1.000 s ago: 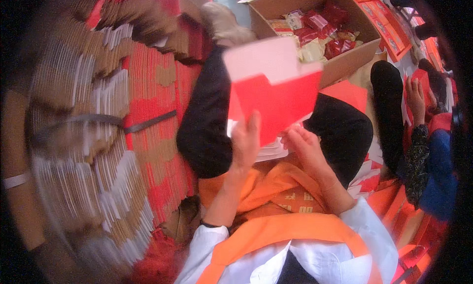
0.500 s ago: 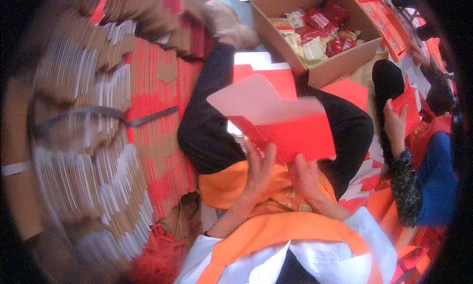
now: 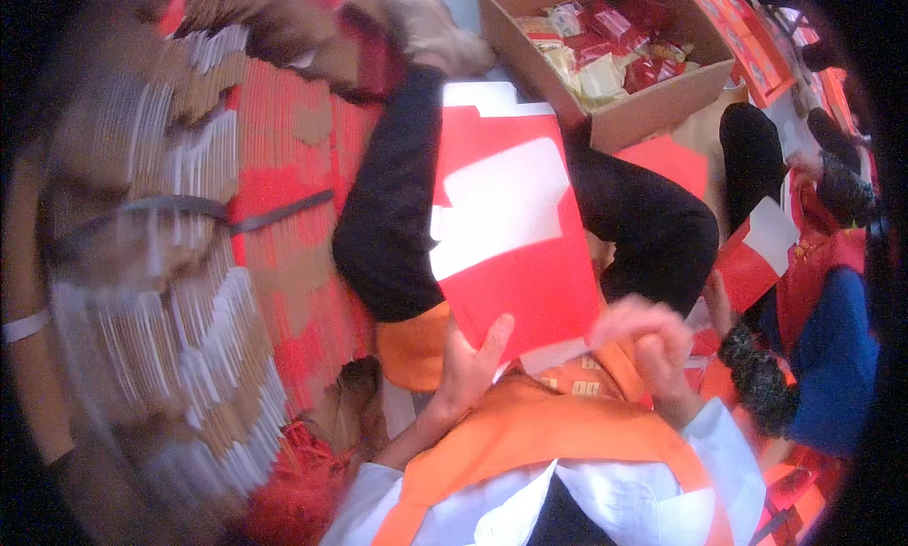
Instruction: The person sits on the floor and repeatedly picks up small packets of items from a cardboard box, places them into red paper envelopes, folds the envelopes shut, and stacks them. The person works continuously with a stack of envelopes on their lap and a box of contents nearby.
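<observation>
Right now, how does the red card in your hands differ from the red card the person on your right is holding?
The red card in my hands looks much larger and lies nearly flat, facing up; the other person's red card looks small and tilted. Mine has a white patch in its middle; theirs is white at one corner. Both are flat red paper pieces.

Open brown cardboard box (image 3: pixel 653 106) ahead holds red and yellow packets (image 3: pixel 615 49).
</observation>
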